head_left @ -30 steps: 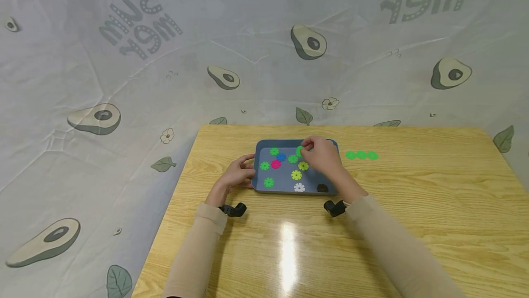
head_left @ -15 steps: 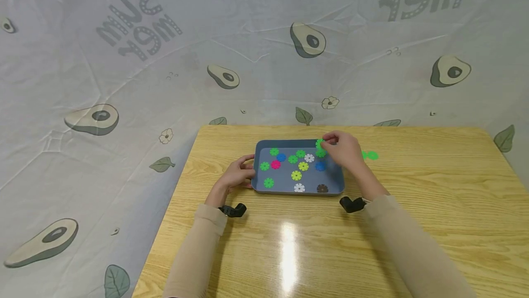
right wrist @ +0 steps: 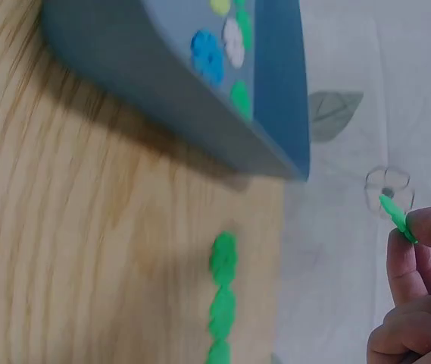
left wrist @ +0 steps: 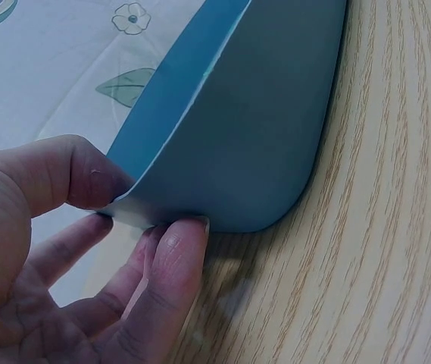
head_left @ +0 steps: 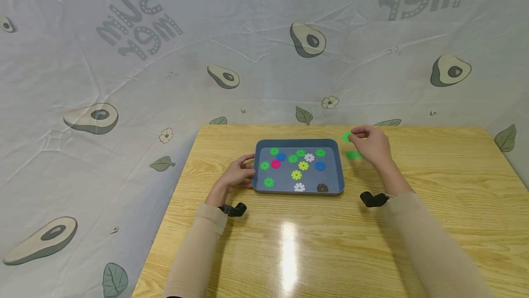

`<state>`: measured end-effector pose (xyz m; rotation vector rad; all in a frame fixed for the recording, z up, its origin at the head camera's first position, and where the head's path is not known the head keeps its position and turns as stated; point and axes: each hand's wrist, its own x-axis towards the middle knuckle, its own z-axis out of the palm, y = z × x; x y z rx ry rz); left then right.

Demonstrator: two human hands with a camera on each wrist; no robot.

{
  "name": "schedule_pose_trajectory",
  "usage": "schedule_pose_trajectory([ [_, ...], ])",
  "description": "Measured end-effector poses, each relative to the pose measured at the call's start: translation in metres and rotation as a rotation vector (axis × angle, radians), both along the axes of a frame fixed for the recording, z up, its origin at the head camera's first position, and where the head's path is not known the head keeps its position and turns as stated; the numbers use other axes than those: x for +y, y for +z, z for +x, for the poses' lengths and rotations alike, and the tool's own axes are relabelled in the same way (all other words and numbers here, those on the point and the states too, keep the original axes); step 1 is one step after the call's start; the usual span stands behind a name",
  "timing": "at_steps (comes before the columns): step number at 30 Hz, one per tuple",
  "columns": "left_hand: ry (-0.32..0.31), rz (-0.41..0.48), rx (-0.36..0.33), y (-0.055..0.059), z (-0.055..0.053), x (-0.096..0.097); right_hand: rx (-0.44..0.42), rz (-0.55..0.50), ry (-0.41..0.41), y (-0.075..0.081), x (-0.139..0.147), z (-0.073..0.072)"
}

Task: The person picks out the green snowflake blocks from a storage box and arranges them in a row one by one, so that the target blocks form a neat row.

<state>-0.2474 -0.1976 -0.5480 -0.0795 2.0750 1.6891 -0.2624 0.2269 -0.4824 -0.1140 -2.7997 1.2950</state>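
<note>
My left hand [head_left: 237, 173] grips the left wall of a blue-grey tray [head_left: 297, 189]; in the left wrist view the thumb bends over the tray's rim [left wrist: 171, 136] and the fingers press its outer side. Between thumb and fingertips, my right hand [head_left: 374, 148] pinches a green notched disc [right wrist: 397, 214], raised above the table past the tray's right end. Under that hand a row of joined green discs [right wrist: 223, 311] lies on the wood, partly hidden in the head view. Inside the tray lie more discs: green [head_left: 269, 182], yellow [head_left: 296, 175], blue [head_left: 320, 166], white [head_left: 299, 188], pink [head_left: 275, 164] and brown [head_left: 322, 188].
A wooden table [head_left: 248, 252] carries everything, with its back edge against a hanging cloth [head_left: 256, 50] printed with avocados and leaves. Black wrist cameras sit on both wrists, the left camera [head_left: 234, 210] near the tray's front left corner.
My right hand has lifted a green disc from the tray and carried it right, past the tray's right wall, toward the green row. The left hand and tray stay in place.
</note>
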Motion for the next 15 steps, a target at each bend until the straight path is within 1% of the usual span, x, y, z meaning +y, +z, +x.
schedule_pose_trajectory([
  [6,-0.002,-0.005,0.005,-0.001,0.000,0.000,-0.022,0.013,-0.036,-0.010,0.026,0.003],
  [10,-0.001,-0.010,0.009,-0.001,0.001,0.000,-0.052,0.019,-0.069,-0.018,0.042,0.005],
  [15,0.002,-0.007,0.010,-0.002,0.001,0.000,-0.068,0.026,-0.096,-0.030,0.059,0.007],
])
